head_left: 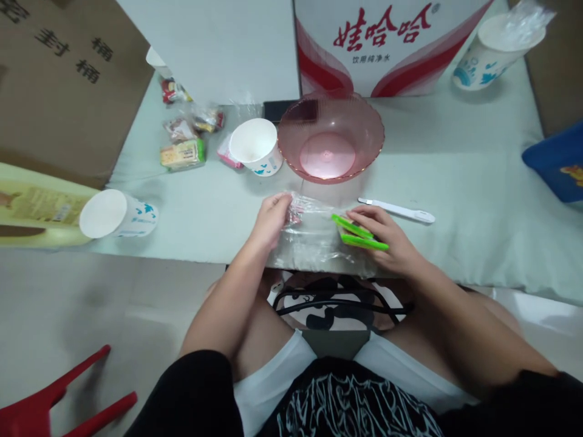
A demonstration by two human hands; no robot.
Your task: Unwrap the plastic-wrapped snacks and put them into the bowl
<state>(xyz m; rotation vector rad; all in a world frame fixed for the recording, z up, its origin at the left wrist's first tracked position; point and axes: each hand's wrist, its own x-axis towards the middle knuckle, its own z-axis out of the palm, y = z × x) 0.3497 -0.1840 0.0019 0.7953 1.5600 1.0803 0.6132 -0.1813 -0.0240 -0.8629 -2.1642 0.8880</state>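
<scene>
Both hands work at the table's near edge, approx. mid. The left hand (272, 220) has its fingers curled, pinching the left end of a clear plastic bag (314, 243) that lies flat, w/ its lower part hanging over the near edge. The right hand (387, 240) has its fingers pressed together over a green clip (359, 233), holding it down on the bag's right side; the clip's two arms look parted. Risks, imo: the film is slick and crumpled, so the clip may slide off or bite crooked if the left pinch slackens. The overhang could drag the bag onto the lap. The pink bowl (330, 136) and paper cup (255, 147) sit just beyond the hands, so a quick lift could knock them, esp. the light cup. The white stick (397, 210) near the right hand could get swept aside.
</scene>
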